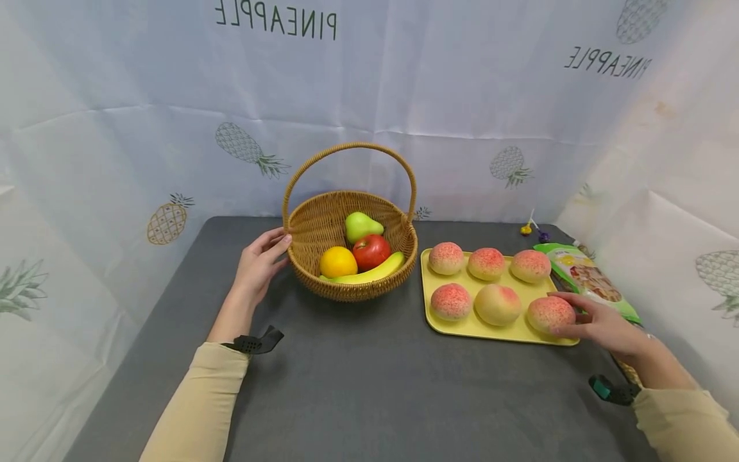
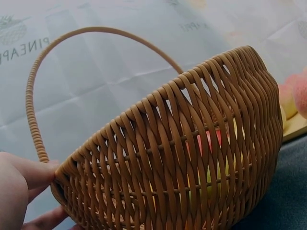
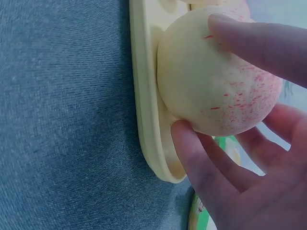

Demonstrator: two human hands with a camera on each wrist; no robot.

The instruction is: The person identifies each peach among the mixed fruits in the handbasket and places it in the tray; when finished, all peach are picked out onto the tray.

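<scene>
At the left side of a wicker basket (image 1: 308, 224), my left hand (image 1: 258, 264) pinches the rim near the foot of the handle; the left wrist view shows the thumb over that edge. Inside the basket lie a green pear (image 1: 361, 227), a red apple (image 1: 374, 250), an orange (image 1: 338, 262) and a banana (image 1: 375, 273). My right hand (image 1: 612, 328) grips a speckled pink peach (image 1: 548, 313) at the near right corner of a yellow tray (image 1: 491, 333). Thumb and fingers curve round this peach (image 3: 206, 76) in the right wrist view, and it still sits in the tray.
Several other peaches (image 1: 485, 264) stand in two rows on the tray. A green snack bag (image 1: 589, 277) lies right of it, partly behind my right hand. Two lollipops (image 1: 526, 229) are at the back. White pineapple-print cloth (image 1: 369, 83) surrounds the grey table (image 1: 369, 385).
</scene>
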